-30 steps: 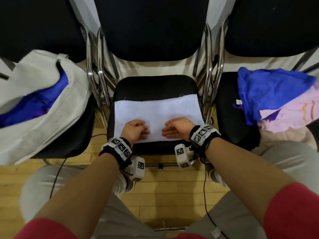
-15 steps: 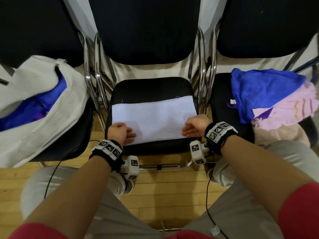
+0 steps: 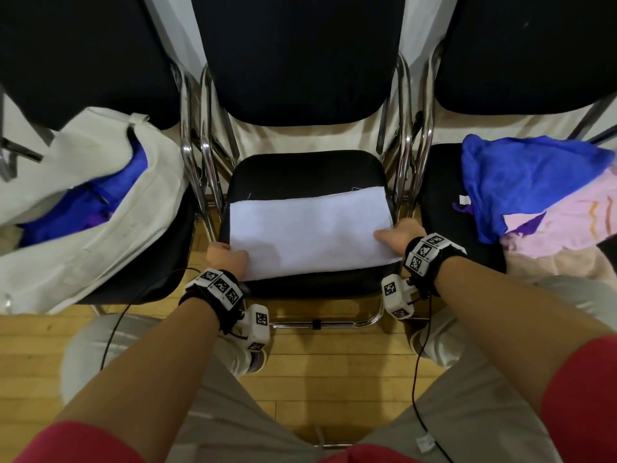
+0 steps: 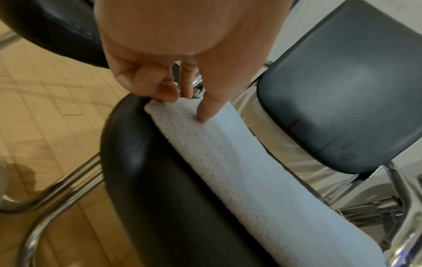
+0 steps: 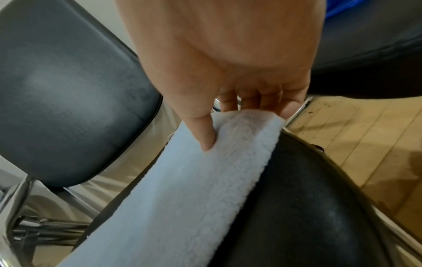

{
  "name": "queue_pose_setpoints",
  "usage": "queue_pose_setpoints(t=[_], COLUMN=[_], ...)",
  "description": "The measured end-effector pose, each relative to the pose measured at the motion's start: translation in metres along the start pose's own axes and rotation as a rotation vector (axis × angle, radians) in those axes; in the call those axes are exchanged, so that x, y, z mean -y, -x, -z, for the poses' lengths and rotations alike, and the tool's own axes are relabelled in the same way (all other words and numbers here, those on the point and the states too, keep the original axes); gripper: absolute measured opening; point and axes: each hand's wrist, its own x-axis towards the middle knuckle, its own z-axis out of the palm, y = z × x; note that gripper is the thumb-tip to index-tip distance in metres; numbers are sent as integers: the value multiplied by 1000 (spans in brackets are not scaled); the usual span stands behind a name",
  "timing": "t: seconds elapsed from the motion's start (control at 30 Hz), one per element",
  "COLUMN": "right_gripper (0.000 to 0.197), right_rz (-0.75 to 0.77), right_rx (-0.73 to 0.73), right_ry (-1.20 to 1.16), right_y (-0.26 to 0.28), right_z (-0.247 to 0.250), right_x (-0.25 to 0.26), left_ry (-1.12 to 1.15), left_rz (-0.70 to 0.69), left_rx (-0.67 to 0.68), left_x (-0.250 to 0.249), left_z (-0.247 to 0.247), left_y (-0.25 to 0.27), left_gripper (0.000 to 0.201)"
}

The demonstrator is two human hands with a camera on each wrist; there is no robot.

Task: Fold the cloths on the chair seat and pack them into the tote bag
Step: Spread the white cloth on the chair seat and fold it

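Wooden plank floor [image 3: 337, 396], light brown, under the chairs and visible at the head view's lower half. Chrome tubular chair frames [image 3: 197, 155], standing side by side between the seats. Black padded backrests [image 3: 300, 55], three in a row. Thin black cable [image 3: 415, 385] hanging over the floor.

Right hand [image 5: 228, 59] pinching white cloth [image 5: 182, 189]

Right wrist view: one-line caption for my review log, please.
Right hand pinches the end of the white cloth lying on the black chair seat, thumb on top.
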Motion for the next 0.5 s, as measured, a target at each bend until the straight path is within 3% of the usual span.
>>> queue_pose_setpoints(t=[0.17,0.37,0.5], right_gripper=[39,43,50], right_rz=[34,-12,-73], right_rx=[-41,-15,31], right_ry=[-74,-98,-242], right_y=[1,7,10], right_z=[2,21,23], right_x=[4,4,2], left_ry=[-185,-288,-182], left_rz=[-16,9,17], left_rx=[39,250,270], left_x=[5,-3,-3], left_z=[5,10,13], left_y=[0,5,3], left_gripper=[44,49,47])
